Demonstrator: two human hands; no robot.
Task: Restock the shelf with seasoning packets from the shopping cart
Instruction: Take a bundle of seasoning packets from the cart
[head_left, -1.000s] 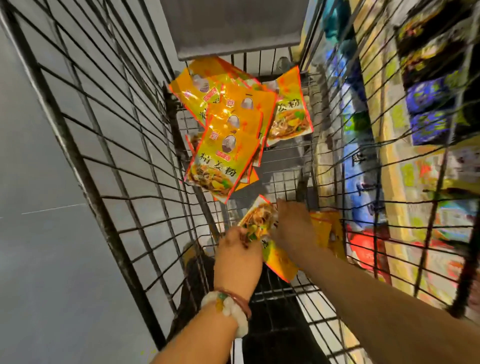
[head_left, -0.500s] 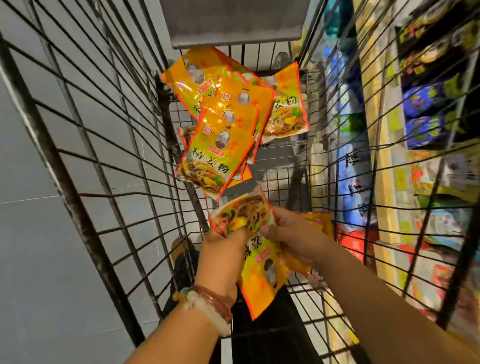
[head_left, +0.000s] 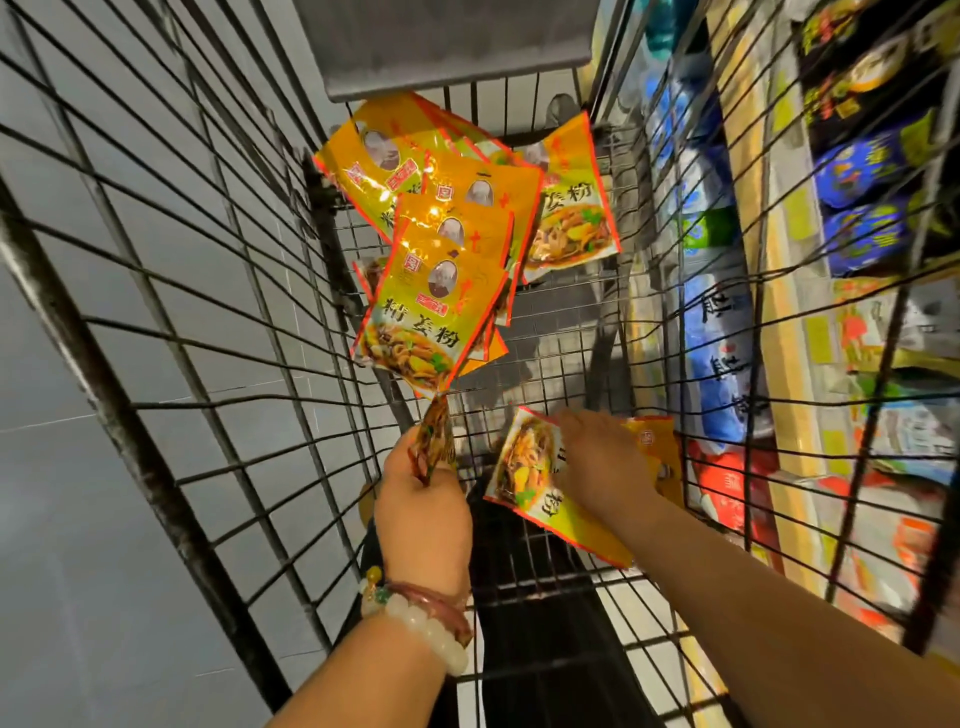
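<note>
Several yellow seasoning packets (head_left: 434, 306) with red edges lie heaped at the far end of the wire shopping cart (head_left: 218, 332). My left hand (head_left: 421, 509) pinches one seasoning packet (head_left: 434, 439), seen edge-on, just below the heap. My right hand (head_left: 597, 467) lies over a second packet (head_left: 522, 467) and grips it, with another yellow packet (head_left: 654, 441) showing behind the hand. Its fingertips are hidden under the packets.
Through the cart's right wire wall, the shelf (head_left: 779, 312) shows blue, red and dark packaged goods. A grey flap (head_left: 447, 47) closes the cart's far end. Grey tiled floor (head_left: 62, 467) lies to the left.
My hands have parted. The left hand has turned its packet edge-on and moved left; the right hand has moved right and lower with the other packets.
</note>
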